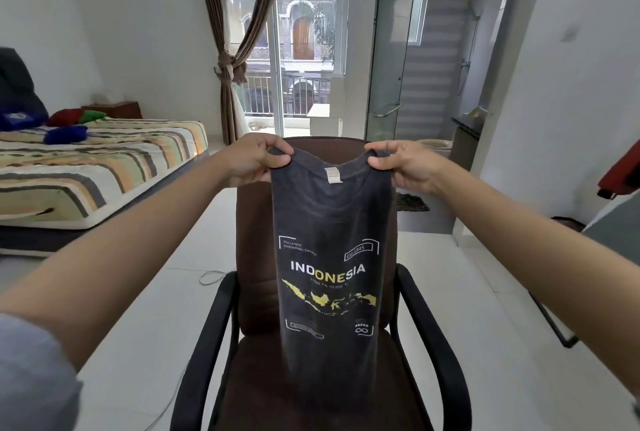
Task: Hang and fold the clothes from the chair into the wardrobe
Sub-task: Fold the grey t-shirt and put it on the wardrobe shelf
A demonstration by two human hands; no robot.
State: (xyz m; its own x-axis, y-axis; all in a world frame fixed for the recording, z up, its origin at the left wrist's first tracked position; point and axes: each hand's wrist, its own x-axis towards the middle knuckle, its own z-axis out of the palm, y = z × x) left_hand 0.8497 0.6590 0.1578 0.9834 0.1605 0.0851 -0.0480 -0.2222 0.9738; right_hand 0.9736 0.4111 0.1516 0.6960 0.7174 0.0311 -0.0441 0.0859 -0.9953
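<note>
T-shirt (332, 257) (dark) above chair (256, 222), pinched by left hand (252, 160), right hand (401, 165)

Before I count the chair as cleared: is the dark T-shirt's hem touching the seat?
Cannot tell. In the head view the T-shirt hangs from both hands, and its lower edge blends into the chair seat's shadow.

Charcoal T-shirt (332, 222), yellow-and-white print; brown chair (256, 222); striped bedspread (104, 157).
</note>
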